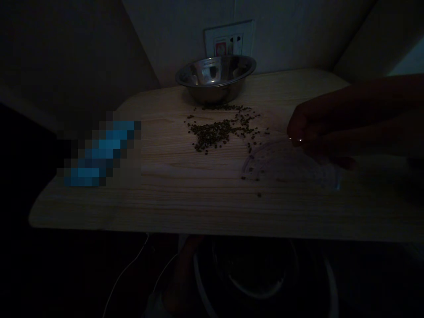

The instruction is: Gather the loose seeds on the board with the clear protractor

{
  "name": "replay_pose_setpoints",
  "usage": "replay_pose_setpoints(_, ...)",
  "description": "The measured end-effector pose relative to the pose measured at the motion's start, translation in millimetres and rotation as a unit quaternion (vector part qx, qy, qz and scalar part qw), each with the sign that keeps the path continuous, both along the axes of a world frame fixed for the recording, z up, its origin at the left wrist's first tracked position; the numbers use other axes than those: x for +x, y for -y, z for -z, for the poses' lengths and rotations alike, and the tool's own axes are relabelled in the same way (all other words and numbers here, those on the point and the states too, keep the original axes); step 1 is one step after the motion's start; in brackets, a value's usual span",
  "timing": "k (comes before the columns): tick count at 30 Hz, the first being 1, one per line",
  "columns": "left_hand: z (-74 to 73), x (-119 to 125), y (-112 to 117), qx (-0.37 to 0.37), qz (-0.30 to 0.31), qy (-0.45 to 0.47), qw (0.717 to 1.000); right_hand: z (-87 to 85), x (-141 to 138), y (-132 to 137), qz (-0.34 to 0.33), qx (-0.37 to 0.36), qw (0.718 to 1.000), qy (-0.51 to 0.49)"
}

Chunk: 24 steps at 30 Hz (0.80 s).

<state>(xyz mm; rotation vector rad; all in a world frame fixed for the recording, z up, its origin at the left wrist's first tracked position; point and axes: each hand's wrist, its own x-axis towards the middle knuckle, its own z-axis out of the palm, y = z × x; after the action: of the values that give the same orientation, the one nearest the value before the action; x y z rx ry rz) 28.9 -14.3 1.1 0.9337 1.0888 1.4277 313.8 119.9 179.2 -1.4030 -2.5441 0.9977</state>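
Observation:
The scene is very dark. My right hand (323, 132) reaches in from the right above the table, fingers closed together. Two small glints show at its fingertips; what they grip, if anything, I cannot make out. Just below it on the wood lies a clear, half-round plastic piece (288, 165) resembling a protractor. Small dark seeds or beans (212, 134) form a loose heap left of that hand, a few scattered near the plastic. Behind the heap stands a shiny metal bowl (215, 84). My left hand (190, 249) is low, beside a dark round container (198, 276); its fingers are hidden.
A pale wooden tabletop (132, 212) with rounded corners meets the wall. On the wall behind the bowl is a socket plate (247, 37) with a red switch. A blurred blue object (106, 148) lies at the table's left. White cords (127, 267) hang below the front edge.

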Motion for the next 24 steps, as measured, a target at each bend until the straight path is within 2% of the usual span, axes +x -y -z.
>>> replay_pose_setpoints(3,1.4,1.3,0.4,0.002,0.003,0.01,1.0,-2.1,-12.6,3.8,-0.067,-0.011,0.997,-0.046)
replay_pose_setpoints(9,0.4,1.8,1.5,0.006,0.013,0.016,1.0,-0.5,-27.4,8.2,-0.063,-0.037,0.995,-0.066)
replay_pose_setpoints(12,-0.2,1.7,2.1,0.004,0.014,0.016,1.0,6.6,-10.9,12.5,0.004,-0.06,0.998,-0.025)
replay_pose_setpoints(14,-0.2,1.4,2.4,0.001,0.011,0.014,1.0,12.5,7.0,17.5,0.049,-0.05,0.998,0.005)
replay_pose_setpoints(18,0.4,-0.1,2.2,-0.005,0.002,0.008,1.0,19.9,27.6,25.4,0.055,-0.019,0.998,0.017)
replay_pose_setpoints(20,0.8,-0.5,2.4,-0.006,0.003,0.01,1.0,18.4,19.7,24.9,0.037,-0.022,0.999,0.016)
replay_pose_setpoints(24,0.9,1.2,5.2,-0.011,0.006,0.022,1.0,7.7,-15.3,17.1,-0.025,-0.044,0.999,-0.01)
